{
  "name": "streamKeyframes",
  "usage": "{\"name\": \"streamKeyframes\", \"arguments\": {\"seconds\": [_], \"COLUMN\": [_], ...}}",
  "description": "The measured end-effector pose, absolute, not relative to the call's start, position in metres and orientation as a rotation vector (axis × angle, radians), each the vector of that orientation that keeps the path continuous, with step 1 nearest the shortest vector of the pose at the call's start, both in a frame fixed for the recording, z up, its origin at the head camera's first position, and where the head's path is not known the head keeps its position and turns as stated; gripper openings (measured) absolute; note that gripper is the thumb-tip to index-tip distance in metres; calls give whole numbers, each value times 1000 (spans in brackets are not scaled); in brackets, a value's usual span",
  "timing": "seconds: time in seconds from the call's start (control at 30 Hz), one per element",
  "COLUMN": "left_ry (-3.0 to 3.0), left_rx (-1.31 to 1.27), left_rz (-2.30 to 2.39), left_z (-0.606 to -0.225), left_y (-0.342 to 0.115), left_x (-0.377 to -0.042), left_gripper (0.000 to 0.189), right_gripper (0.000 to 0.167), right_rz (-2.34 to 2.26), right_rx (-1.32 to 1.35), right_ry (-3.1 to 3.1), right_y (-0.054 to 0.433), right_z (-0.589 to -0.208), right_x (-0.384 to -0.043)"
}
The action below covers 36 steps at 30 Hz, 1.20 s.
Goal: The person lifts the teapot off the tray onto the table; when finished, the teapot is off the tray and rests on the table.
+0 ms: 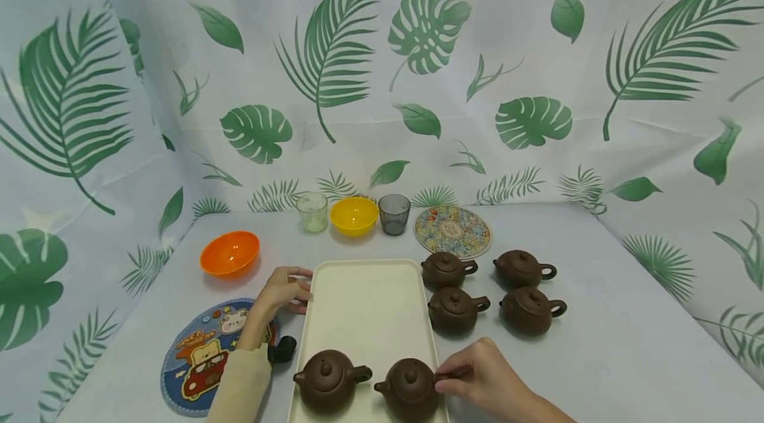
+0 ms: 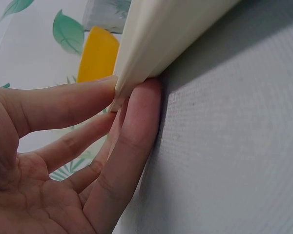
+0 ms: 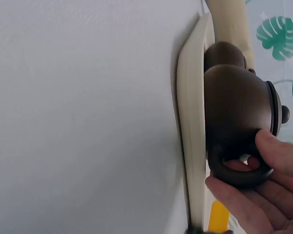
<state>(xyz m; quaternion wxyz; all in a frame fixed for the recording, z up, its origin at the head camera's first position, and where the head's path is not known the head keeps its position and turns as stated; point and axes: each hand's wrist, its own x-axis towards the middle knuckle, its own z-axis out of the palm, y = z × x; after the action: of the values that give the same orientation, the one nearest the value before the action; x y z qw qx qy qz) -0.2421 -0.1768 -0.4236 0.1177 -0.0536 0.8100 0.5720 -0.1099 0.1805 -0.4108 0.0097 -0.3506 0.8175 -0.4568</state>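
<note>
Right-hand grip: thumb and fingers of the right hand point(image 1: 482, 375) are closed in a pinch on the looped handle point(image 3: 235, 177) of a dark brown teapot point(image 1: 408, 388).
Left-hand grip: the left hand point(image 1: 286, 289) pinches the left rim of a cream rectangular tray point(image 1: 370, 310), thumb at the edge and a finger tucked underneath.
Gripped teapot: upright, lid on, within the tray's near right part, spout pointing left; its base is hidden by the rim, so contact with the tray floor cannot be told.
Tray companion: a matching lidded teapot point(image 1: 325, 384) at the near left, its handle toward the gripped pot's spout.
Right of tray: four more brown teapots point(image 1: 528, 311) in two pairs.
Back row: green-tinted glass point(image 1: 312, 214), yellow bowl point(image 1: 355, 217), grey glass point(image 1: 394, 216), round patterned mat point(image 1: 453, 232).
Left side: orange bowl point(image 1: 231, 256) beyond a blue cartoon mat point(image 1: 199, 350).
</note>
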Motion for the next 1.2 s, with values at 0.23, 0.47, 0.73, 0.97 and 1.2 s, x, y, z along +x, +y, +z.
{"name": "streamKeyframes", "arguments": {"seconds": [0.23, 0.47, 0.73, 0.97, 1.2], "left_ry": [2368, 2373, 2377, 2376, 2380], "left_rx": [-159, -166, -160, -153, -163], "left_rz": [1676, 1681, 1688, 1672, 1671], "left_z": [-424, -424, -424, -422, -424], "left_y": [-176, -175, -176, -177, -176], "left_x": [-243, -243, -243, -243, -243], "left_gripper": [46, 46, 48, 48, 48], "right_gripper": [11, 11, 19, 23, 29], "right_rz": [-1543, -1584, -1529, -1487, -1489], "right_rx": [-1018, -1032, -992, -930, -965], "right_ry": [2539, 2573, 2582, 2602, 2605], "right_y": [212, 263, 323, 358, 377], "right_z": [-406, -394, -395, -410, -416], "right_x": [-120, -130, -130, -125, -125]}}
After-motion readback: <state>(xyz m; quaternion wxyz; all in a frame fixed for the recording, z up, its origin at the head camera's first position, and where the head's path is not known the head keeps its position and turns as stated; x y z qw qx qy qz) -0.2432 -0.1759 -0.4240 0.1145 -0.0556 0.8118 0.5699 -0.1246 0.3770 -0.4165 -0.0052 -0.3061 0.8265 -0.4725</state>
